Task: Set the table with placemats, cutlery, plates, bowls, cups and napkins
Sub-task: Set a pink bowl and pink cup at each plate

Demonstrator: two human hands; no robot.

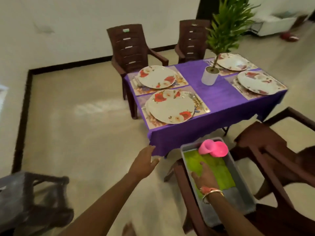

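Napkins (221,169), green, in grey bin (246,191) on chair (179,183) near counter (213,97); right grip (207,176) flat on them, fingers straight, nothing pinched. Pink cups (213,148) tipped at bin's far end. Left grip (144,160) wide, empty, just beside hanging corner of purple cloth (160,143). Four floral plates (170,106) on placemats (202,106) on counter, potted plant (210,77) between.

So the table (213,97) has a pair of placemats (202,103) at each end, a plate on every one: near-left plate (171,106), far-left plate (156,76), near-right plate (257,82), far-right plate (232,61). The potted plant (210,77) sits between the pairs. A left chair (129,48) and a right chair (191,40) stand behind the table. In front of it, a tub (238,172) rests on a near chair (180,176), cups (213,149) at its far end, napkins (219,166) under the right hand (207,176). The left hand (144,160) is left of the tub.
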